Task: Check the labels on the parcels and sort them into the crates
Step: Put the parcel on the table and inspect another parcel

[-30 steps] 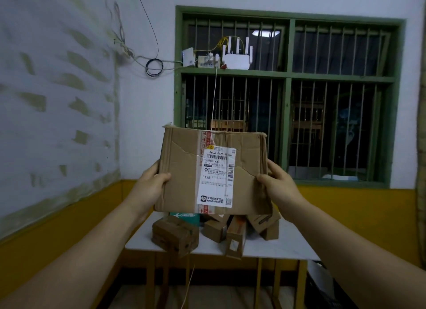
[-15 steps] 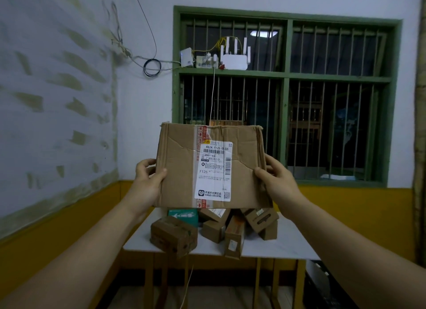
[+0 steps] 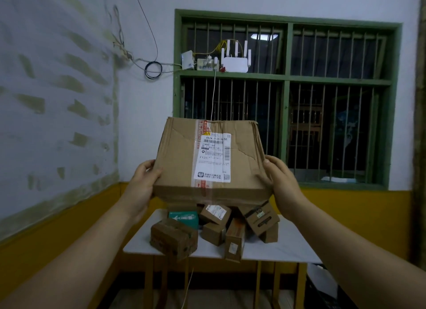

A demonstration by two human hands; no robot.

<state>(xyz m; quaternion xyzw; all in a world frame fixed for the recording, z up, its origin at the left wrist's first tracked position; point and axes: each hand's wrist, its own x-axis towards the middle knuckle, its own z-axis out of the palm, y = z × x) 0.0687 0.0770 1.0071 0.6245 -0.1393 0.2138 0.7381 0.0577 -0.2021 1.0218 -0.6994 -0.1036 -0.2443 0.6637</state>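
Observation:
I hold a large, dented cardboard parcel (image 3: 177, 161) up in front of me, above the table. A white shipping label (image 3: 213, 157) with a barcode faces me on its right half. My left hand (image 3: 143, 182) grips the parcel's left edge, and my right hand (image 3: 277, 179) grips its right edge. Below it, several smaller cardboard parcels (image 3: 174, 238) and a green box (image 3: 184, 217) lie in a heap on a white table (image 3: 276, 246). No crate shows clearly.
The table stands against a yellow-and-white wall under a green barred window (image 3: 285, 82). A router and cables (image 3: 235, 62) sit on the window's crossbar. A dark container's edge (image 3: 322, 292) shows on the floor at the table's right. A wall runs close on my left.
The parcel has tilted, its top leaning away from me, so its lower edge face shows. The pile on the table is more exposed beneath it.

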